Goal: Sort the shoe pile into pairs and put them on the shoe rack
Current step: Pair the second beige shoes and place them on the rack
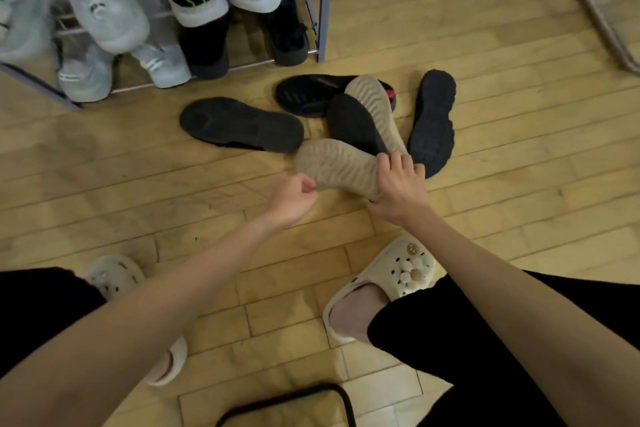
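The right hand (400,185) was curled over the heel end of a tan-soled shoe (337,166), the fingers (394,161) wrapped across its far edge and the thumb tucked beneath. The shoe was held sole-up just above the wooden floor (519,80), its long axis running from the gripped end leftward and slightly away from the fingers. The left hand (294,198) was loosely closed, its fingertips pinched at the near edge of the same sole.

Directly beyond the right fingers a second tan-soled shoe (374,104) was seen sole-up, pointing away toward the shoe rack (323,10), with a black-soled shoe (353,125) lying against its left side. A long black sole (240,125) lay left of the fingers, crosswise; another black shoe (433,121) lay to their right, nearly touching the right knuckles. A black shoe with red trim (308,95) lay farthest off (partly covered by the tan one).

Open floor was left to the right of the pile and on the near side of both hands. The rack's lower tiers were filled with pale and black shoes. No writing could be read on any sole.
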`<state>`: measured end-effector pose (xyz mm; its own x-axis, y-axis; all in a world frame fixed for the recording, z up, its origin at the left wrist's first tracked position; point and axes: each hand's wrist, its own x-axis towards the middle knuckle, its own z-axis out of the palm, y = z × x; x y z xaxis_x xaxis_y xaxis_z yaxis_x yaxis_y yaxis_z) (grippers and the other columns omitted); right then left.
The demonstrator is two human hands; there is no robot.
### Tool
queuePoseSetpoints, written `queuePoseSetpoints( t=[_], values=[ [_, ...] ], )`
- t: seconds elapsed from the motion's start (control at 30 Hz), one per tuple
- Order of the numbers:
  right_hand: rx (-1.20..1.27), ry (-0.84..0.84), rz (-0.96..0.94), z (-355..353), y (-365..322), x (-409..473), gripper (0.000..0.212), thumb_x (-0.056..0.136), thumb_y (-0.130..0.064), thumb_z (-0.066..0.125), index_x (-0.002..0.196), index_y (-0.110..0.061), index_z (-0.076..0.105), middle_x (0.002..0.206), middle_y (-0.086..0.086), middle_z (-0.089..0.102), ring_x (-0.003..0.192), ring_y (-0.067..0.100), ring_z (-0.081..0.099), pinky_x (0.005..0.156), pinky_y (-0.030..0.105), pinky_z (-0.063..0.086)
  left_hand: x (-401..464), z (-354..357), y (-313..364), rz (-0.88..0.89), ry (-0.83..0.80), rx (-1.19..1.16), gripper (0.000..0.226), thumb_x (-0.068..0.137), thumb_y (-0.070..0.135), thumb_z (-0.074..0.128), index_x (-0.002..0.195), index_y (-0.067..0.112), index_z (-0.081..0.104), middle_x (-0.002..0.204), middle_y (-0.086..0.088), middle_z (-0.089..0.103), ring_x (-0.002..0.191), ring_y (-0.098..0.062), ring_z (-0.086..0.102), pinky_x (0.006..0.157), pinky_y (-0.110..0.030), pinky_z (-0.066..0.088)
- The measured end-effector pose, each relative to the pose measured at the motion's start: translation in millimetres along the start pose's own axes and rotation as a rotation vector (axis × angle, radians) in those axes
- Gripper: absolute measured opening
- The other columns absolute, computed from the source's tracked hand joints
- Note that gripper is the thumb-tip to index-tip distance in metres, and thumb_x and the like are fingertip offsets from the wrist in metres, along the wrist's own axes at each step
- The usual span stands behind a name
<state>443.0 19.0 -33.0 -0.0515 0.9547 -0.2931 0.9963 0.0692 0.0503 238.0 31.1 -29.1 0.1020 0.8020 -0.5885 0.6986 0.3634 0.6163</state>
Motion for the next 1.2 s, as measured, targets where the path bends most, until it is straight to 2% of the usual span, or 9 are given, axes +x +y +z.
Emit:
queuePoseSetpoints(
  t=[0.2,0.4,0.5,0.6,0.73,0.83,0.93,1.03,1.2],
  values=[
    [0.351,0.219,-0.065,-14,-10,-8,0.088,0.056,-0.047,0.072,0.126,-0.002,0.042,0.115,0.011,0.050,0.110,0.031,0.049,0.095,0.043,0.042,-15,1,13,-0.106,-0.018,-0.402,0.058,0.093,0.052,0.051,0.133,0.010,0.054,0.127,-0.006,0.062,0.114,-0.022,0.059,0.101,-0.042,0.048],
    [0.657,0.202,-0.162,-16,-30,-12,0.091,0.062,-0.042,0.078,0.129,0.004,0.039,0.117,0.013,0.046,0.108,0.025,0.048,0.095,0.034,0.044,-21,-11,26,-0.032,0.003,-0.833,0.042,0.092,0.037,0.062,0.126,0.015,0.054,0.126,-0.002,0.065,0.117,-0.018,0.061,0.101,-0.038,0.050],
    [0.734,0.114,-0.223,-16,-30,-12,0.089,0.075,-0.061,0.063,0.133,0.001,0.036,0.116,0.004,0.044,0.104,0.012,0.042,0.091,0.022,0.036,-15,-16,28,-0.063,0.006,-0.987,0.046,0.092,0.024,0.063,0.133,0.007,0.050,0.129,-0.006,0.063,0.118,-0.020,0.061,0.102,-0.042,0.049],
    [0.731,0.106,-0.221,-13,-15,-5,0.065,0.091,-0.058,0.035,0.129,-0.006,0.046,0.114,0.003,0.050,0.100,0.015,0.050,0.083,0.026,0.041,-10,-19,22,-0.096,0.008,-0.966,0.052,0.092,0.024,0.064,0.138,0.009,0.046,0.133,-0.005,0.061,0.120,-0.020,0.060,0.104,-0.043,0.047],
    [0.628,0.155,0.020,3,13,14,0.038,0.098,-0.025,0.044,0.128,-0.002,0.046,0.123,0.017,0.050,0.112,0.032,0.050,0.090,0.039,0.042,-7,-18,10,-0.120,0.001,-0.899,0.053,0.092,0.025,0.064,0.140,0.011,0.044,0.134,-0.002,0.059,0.118,-0.017,0.060,0.099,-0.034,0.050],
    [0.502,0.033,0.223,16,31,31,0.054,0.088,-0.013,0.052,0.137,0.002,0.034,0.139,0.022,0.039,0.128,0.038,0.036,0.102,0.044,0.036,-5,-17,6,-0.144,0.009,-0.883,0.052,0.091,0.022,0.065,0.139,0.010,0.046,0.132,-0.002,0.061,0.116,-0.017,0.061,0.094,-0.030,0.051],
    [0.487,-0.063,0.286,23,42,44,0.077,0.087,-0.017,0.058,0.149,-0.003,0.015,0.154,0.020,0.021,0.141,0.037,0.021,0.112,0.049,0.026,-4,-15,6,-0.140,0.020,-0.866,0.053,0.091,0.021,0.066,0.139,0.010,0.046,0.132,-0.002,0.061,0.118,-0.017,0.060,0.101,-0.035,0.048],
    [0.521,-0.156,0.312,27,45,54,0.089,0.087,-0.023,0.063,0.152,-0.006,0.004,0.155,0.020,0.018,0.143,0.038,0.018,0.113,0.050,0.025,-5,-16,5,-0.126,0.002,-0.840,0.054,0.090,0.022,0.066,0.139,0.009,0.046,0.133,-0.002,0.060,0.120,-0.018,0.059,0.104,-0.037,0.047],
    [0.482,-0.181,0.341,32,33,58,0.088,0.082,-0.020,0.071,0.147,-0.002,0.014,0.146,0.021,0.026,0.134,0.040,0.026,0.106,0.050,0.031,-7,-18,1,-0.138,0.011,-0.821,0.053,0.091,0.020,0.065,0.139,0.010,0.046,0.133,-0.003,0.060,0.120,-0.019,0.059,0.104,-0.036,0.047]
  ],
)
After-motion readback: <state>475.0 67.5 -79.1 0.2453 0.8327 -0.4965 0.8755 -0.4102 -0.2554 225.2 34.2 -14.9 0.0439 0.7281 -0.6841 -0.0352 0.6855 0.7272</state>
